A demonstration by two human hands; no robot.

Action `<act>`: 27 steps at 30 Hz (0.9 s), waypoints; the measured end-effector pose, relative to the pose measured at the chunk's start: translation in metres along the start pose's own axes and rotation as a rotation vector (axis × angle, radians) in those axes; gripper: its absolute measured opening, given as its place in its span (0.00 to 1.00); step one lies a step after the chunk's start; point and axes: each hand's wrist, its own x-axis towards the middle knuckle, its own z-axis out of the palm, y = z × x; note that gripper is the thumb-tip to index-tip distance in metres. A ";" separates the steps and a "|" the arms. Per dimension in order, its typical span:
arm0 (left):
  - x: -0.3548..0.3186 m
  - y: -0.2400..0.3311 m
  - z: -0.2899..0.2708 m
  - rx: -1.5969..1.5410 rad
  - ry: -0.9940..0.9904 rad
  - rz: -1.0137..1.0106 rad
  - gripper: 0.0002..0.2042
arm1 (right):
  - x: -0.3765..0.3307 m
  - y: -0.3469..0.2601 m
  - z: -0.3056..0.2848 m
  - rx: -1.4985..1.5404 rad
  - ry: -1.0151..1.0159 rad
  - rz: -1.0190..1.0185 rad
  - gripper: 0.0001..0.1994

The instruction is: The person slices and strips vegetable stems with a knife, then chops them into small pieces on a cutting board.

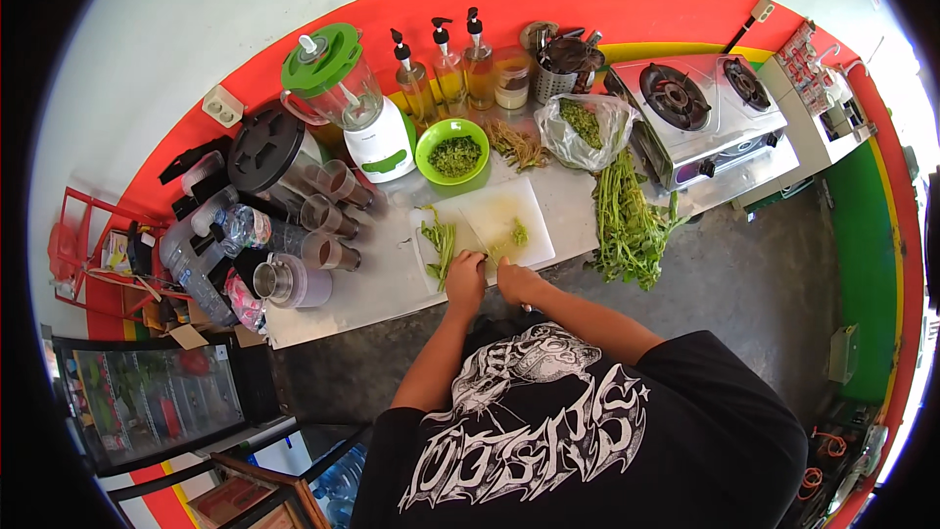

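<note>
The right hand (517, 284) grips the knife (485, 239) by its handle, blade over the cutting board (524, 198) — presumably so the board shields the counter (382, 284) — while the left hand (468, 274), fingers curled, rests beside the green stalks (440, 243) at the board's left, pinching or not, I cannot tell.

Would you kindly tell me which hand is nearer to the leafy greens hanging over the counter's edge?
The right hand, at the near edge of the white cutting board, left of the leafy greens; the left hand is farther left, beside the loose stalks.
</note>
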 end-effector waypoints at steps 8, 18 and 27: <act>-0.005 0.002 -0.001 0.016 0.046 0.043 0.07 | -0.004 -0.007 -0.013 -0.031 -0.010 -0.036 0.19; -0.006 -0.003 -0.002 -0.011 0.032 0.038 0.07 | 0.011 -0.009 -0.011 -0.008 -0.008 -0.032 0.19; -0.008 -0.006 -0.004 -0.025 0.060 0.032 0.06 | 0.016 -0.008 -0.001 -0.072 0.030 -0.057 0.20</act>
